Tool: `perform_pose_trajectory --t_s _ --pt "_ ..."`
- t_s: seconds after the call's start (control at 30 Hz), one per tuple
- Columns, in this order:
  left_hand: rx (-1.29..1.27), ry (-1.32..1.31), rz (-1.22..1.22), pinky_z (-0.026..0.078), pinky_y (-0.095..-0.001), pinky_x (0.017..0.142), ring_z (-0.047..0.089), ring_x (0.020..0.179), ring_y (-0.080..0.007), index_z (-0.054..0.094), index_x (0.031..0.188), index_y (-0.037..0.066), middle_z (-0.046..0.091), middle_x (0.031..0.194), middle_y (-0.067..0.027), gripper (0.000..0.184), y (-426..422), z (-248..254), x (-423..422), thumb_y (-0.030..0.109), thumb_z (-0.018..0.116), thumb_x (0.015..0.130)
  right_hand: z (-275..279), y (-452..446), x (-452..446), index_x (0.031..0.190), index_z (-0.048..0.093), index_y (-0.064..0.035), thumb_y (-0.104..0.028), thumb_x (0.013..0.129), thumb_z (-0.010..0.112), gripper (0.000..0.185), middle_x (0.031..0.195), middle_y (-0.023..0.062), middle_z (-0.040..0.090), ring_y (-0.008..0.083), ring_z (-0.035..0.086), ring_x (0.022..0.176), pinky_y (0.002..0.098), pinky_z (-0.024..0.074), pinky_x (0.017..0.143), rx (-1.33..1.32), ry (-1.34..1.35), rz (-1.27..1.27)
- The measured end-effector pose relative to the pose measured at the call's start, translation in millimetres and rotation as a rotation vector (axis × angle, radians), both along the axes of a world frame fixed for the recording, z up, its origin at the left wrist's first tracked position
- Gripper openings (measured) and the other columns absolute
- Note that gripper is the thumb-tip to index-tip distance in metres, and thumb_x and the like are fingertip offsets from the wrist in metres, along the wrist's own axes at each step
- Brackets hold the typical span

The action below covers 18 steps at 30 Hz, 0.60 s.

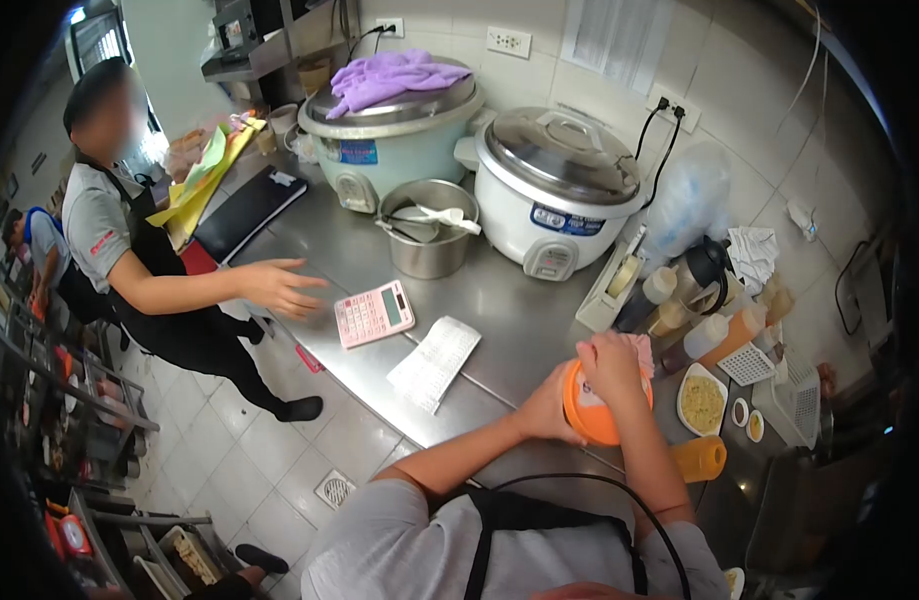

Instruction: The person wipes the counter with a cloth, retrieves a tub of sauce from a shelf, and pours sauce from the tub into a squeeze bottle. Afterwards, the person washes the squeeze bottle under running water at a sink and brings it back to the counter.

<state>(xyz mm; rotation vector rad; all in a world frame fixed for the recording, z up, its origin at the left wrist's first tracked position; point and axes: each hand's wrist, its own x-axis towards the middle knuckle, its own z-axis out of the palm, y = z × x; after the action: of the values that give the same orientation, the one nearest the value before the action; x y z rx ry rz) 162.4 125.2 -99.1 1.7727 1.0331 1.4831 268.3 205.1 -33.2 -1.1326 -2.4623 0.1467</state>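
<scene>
My left hand (557, 408) wraps the near left side of a round orange-lidded tub (588, 408) and steadies it on the steel counter. Over the far part of its lid, my right hand (614, 368) is closed with curled fingers. What those fingers grip is hidden. A pink crumpled cloth or paper (640, 347) shows just beyond that hand. Close to my right forearm lies an orange-yellow squeeze bottle (702, 459). A white dish of chopped yellowish food (702, 402) sits right of the tub.
A receipt (436, 362) and pink calculator (376, 313) lie on the counter. Behind stand two rice cookers (565, 190) and a steel pot (428, 255) with utensils. Sauce bottles (695, 340) and white baskets (788, 402) crowd the right. A co-worker (130, 210) at left extends a hand over the counter edge.
</scene>
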Motion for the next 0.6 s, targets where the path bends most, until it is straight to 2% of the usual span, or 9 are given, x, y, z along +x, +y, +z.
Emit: perform_pose_trajectory --t_s 0.07,0.13,0.3,0.4,0.43,0.5,0.6 --pt "0.000 0.089 0.031 0.022 -0.0384 0.101 0.028 0.120 -0.0318 0.021 0.129 0.001 0.029 0.129 -0.0169 0.117 -2 5 -6 0.040 0.082 0.036 8 -6 -8 0.070 0.053 -0.0034 -0.028 0.076 0.055 0.026 0.079 0.0131 0.053 0.0314 0.049 0.079 0.0420 0.0370 0.067 -0.009 0.074 0.004" --pt "0.021 0.163 0.047 0.026 -0.0393 0.098 0.032 0.116 -0.0341 0.024 0.127 0.001 0.034 0.125 -0.0175 0.112 -10 19 -11 0.036 0.081 0.036 9 -13 -10 0.067 0.050 -0.0033 -0.027 0.076 0.056 0.026 0.076 0.0132 0.052 0.0316 0.049 0.077 0.0420 0.0368 0.066 0.045 0.134 -0.003" --pt "-0.107 0.302 0.055 0.029 -0.0391 0.094 0.039 0.110 -0.0342 0.031 0.122 0.001 0.041 0.117 -0.0175 0.103 -42 53 -21 0.033 0.080 0.038 1 -27 1 0.068 0.048 -0.0005 -0.027 0.080 0.052 0.029 0.074 0.0153 0.050 0.0315 0.048 0.072 0.0403 0.0368 0.064 -0.269 0.346 -0.003" --pt "-0.125 0.181 -0.067 0.033 -0.0374 0.093 0.042 0.107 -0.0331 0.032 0.121 0.001 0.043 0.115 -0.0172 0.100 -52 62 -22 0.032 0.080 0.040 -16 -33 8 0.068 0.047 0.0007 -0.026 0.082 0.050 0.031 0.073 0.0158 0.049 0.0295 0.049 0.070 0.0377 0.0376 0.064 -0.543 0.426 -0.028" --pt "-0.208 0.166 -0.094 0.034 -0.0369 0.092 0.043 0.107 -0.0327 0.032 0.121 0.001 0.044 0.114 -0.0170 0.099 -57 62 -24 0.032 0.080 0.040 -21 -36 10 0.068 0.047 0.0010 -0.026 0.083 0.049 0.031 0.073 0.0159 0.049 0.0286 0.049 0.070 0.0367 0.0379 0.064 -0.643 0.448 -0.043" --pt "-0.361 0.132 -0.152 0.036 -0.0359 0.090 0.045 0.106 -0.0319 0.032 0.121 0.001 0.046 0.112 -0.0167 0.098 -63 62 -26 0.032 0.079 0.042 -20 -45 13 0.071 0.049 0.0010 -0.027 0.084 0.048 0.031 0.073 0.0150 0.049 0.0271 0.049 0.070 0.0352 0.0386 0.065 -0.668 0.443 -0.050" --pt "-0.316 0.159 -0.135 0.038 -0.0345 0.088 0.046 0.105 -0.0304 0.032 0.122 0.002 0.047 0.111 -0.0164 0.096 -63 53 -27 0.033 0.079 0.044 -23 -54 23 0.075 0.051 0.0007 -0.026 0.084 0.047 0.029 0.076 0.0144 0.049 0.0259 0.050 0.073 0.0339 0.0391 0.068 -0.640 0.496 -0.050"
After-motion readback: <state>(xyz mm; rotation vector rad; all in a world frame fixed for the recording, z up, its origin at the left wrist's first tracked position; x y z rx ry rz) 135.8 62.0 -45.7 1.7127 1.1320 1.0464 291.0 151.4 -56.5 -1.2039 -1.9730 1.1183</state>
